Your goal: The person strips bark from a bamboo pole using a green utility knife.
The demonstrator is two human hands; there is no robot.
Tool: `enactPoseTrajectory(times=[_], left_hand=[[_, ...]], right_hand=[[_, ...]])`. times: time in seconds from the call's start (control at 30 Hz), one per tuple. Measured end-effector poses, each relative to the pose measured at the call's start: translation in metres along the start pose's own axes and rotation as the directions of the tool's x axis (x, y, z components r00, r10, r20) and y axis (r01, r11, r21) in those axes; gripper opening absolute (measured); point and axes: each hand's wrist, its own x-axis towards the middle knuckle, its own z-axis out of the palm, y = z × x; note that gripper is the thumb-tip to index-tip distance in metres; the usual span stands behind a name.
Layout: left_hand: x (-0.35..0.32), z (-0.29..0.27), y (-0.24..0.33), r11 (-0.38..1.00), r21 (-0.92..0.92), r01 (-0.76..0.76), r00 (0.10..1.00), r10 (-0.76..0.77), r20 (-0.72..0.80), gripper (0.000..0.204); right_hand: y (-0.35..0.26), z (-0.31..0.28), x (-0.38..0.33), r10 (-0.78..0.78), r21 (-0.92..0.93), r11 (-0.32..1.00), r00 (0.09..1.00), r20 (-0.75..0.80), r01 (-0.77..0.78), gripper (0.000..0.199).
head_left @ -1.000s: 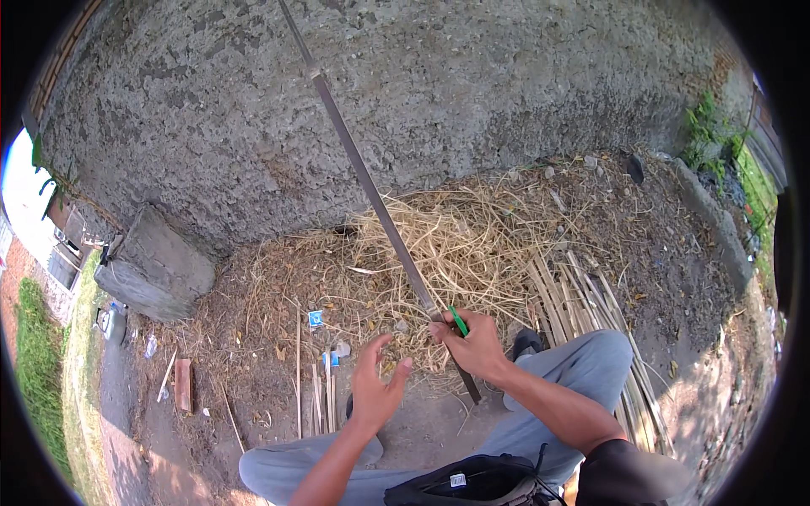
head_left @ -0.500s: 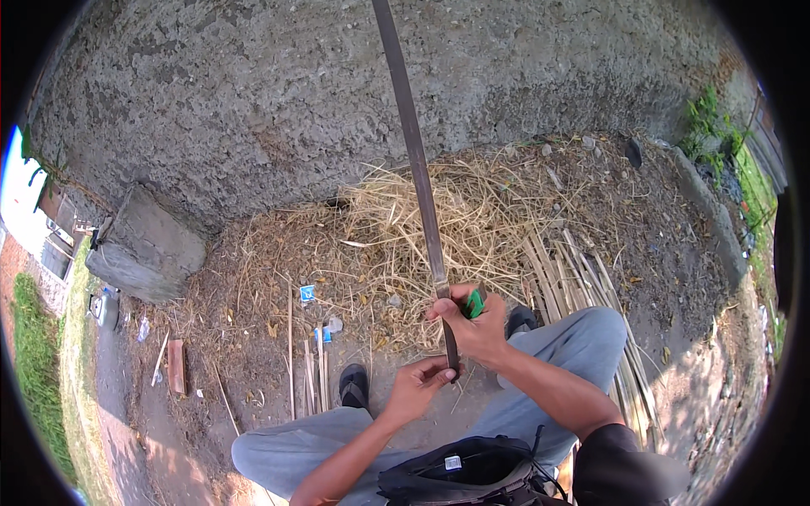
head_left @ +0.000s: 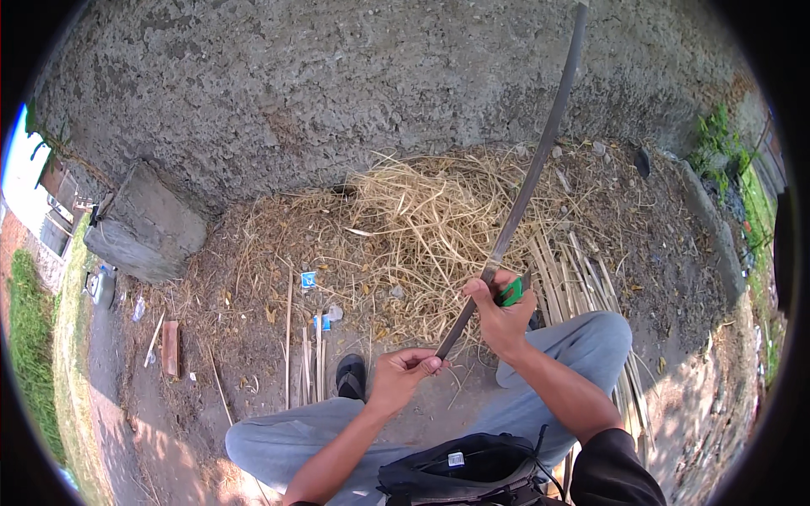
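Observation:
A long, dark, slightly curved strip (head_left: 540, 160), which looks like split bamboo, slants up and right from my hands. My left hand (head_left: 401, 377) pinches its lower end between thumb and fingers. Farther up the strip, my right hand (head_left: 506, 325) grips it with the thumb pressed on its face. A green-handled tool (head_left: 511, 293), probably a cutter knife, is tucked in the same right hand; most of it is hidden by the fingers. Beyond the hands lies a heap of pale shavings (head_left: 430, 219).
Several pale split strips (head_left: 582, 278) lie beside my right knee, and others (head_left: 312, 371) near my left foot. An open black bag (head_left: 472, 472) rests at my lap. A rough wall (head_left: 337, 93) rises ahead, with a concrete block (head_left: 156, 223) at left and a reddish-brown piece (head_left: 171, 348) nearer.
The strip has swung from nearly upright to slanting right at its far end. My right hand has shifted up and right with it, and my left hand slightly left.

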Motion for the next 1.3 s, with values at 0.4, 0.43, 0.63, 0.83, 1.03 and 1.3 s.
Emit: enactPoseTrajectory(times=[0.4, 0.43, 0.63, 0.83, 1.03, 1.3], left_hand=[[0.008, -0.035, 0.007, 0.799, -0.449, 0.401, 0.915, -0.32, 0.248, 0.011], [0.008, -0.034, 0.006, 0.849, -0.382, 0.366, 0.926, -0.294, 0.235, 0.011], [0.005, -0.028, 0.008, 0.945, -0.158, 0.287, 0.939, -0.244, 0.242, 0.014], [0.008, -0.028, 0.006, 0.943, -0.194, 0.271, 0.952, -0.232, 0.2, 0.021], [0.02, -0.045, 0.001, 0.974, -0.079, 0.213, 0.963, -0.223, -0.151, 0.026], [0.001, -0.055, 0.049, 0.46, 0.858, -0.23, 0.588, 0.768, -0.254, 0.027]], right_hand=[[0.0, 0.005, -0.009, 0.024, 0.087, 0.996, 0.999, 0.026, -0.026, 0.017], [-0.002, 0.006, -0.01, 0.032, 0.087, 0.996, 0.999, 0.018, -0.033, 0.016], [0.003, 0.003, -0.013, 0.006, 0.102, 0.995, 0.997, 0.074, -0.014, 0.016], [0.005, 0.003, -0.013, 0.047, 0.097, 0.994, 0.995, 0.084, -0.055, 0.016], [0.005, 0.004, -0.01, 0.036, 0.137, 0.99, 0.998, 0.054, -0.043, 0.017], [0.002, -0.007, 0.0, -0.081, -0.278, 0.946, 0.954, 0.29, 0.165, 0.032]])
